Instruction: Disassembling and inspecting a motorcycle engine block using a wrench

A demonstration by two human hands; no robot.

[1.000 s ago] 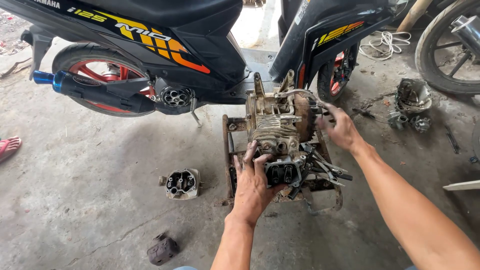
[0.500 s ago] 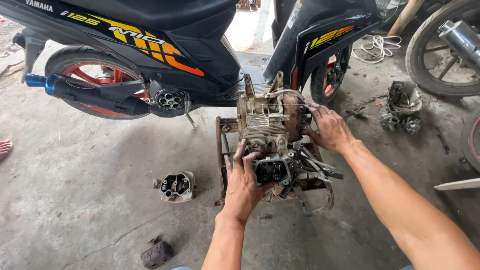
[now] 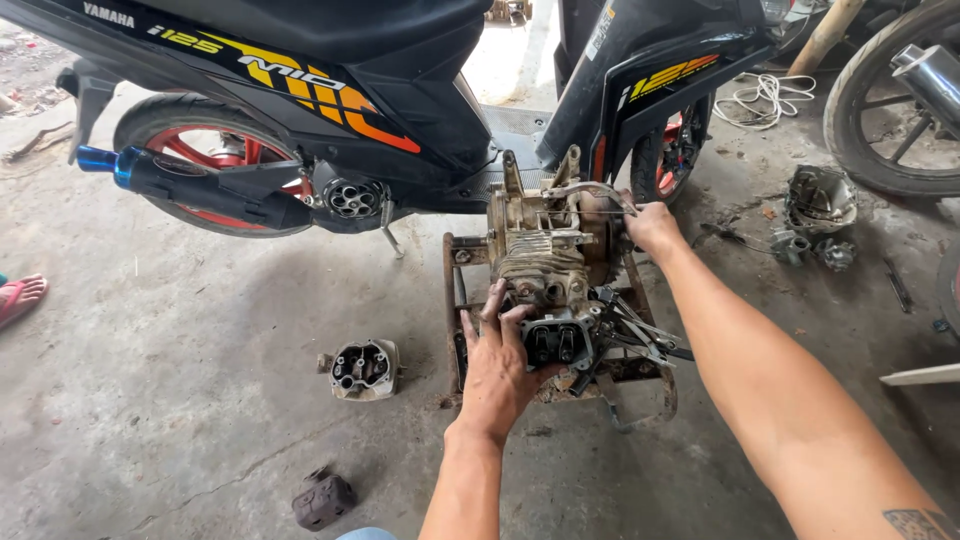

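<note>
A greasy small engine (image 3: 548, 245) sits on a rusty metal frame (image 3: 452, 300) on the concrete floor, in front of a black scooter (image 3: 330, 80). My left hand (image 3: 497, 365) grips the cylinder head (image 3: 556, 340) at the engine's near end, fingers wrapped round its left side. My right hand (image 3: 650, 228) reaches along the engine's right side and presses against the crankcase by a thin bent metal rod (image 3: 590, 188); its fingers are partly hidden behind the engine.
A loose cylinder part (image 3: 364, 367) lies on the floor left of the frame, a dark rubber piece (image 3: 322, 499) nearer me. More engine parts (image 3: 818, 212) lie at the right beside a second wheel (image 3: 895, 100). Someone's foot in a red sandal (image 3: 18, 297) shows at the left edge.
My view has shifted a little. My left hand stays on the cylinder head; my right hand has moved slightly up and closer along the engine's right side.
</note>
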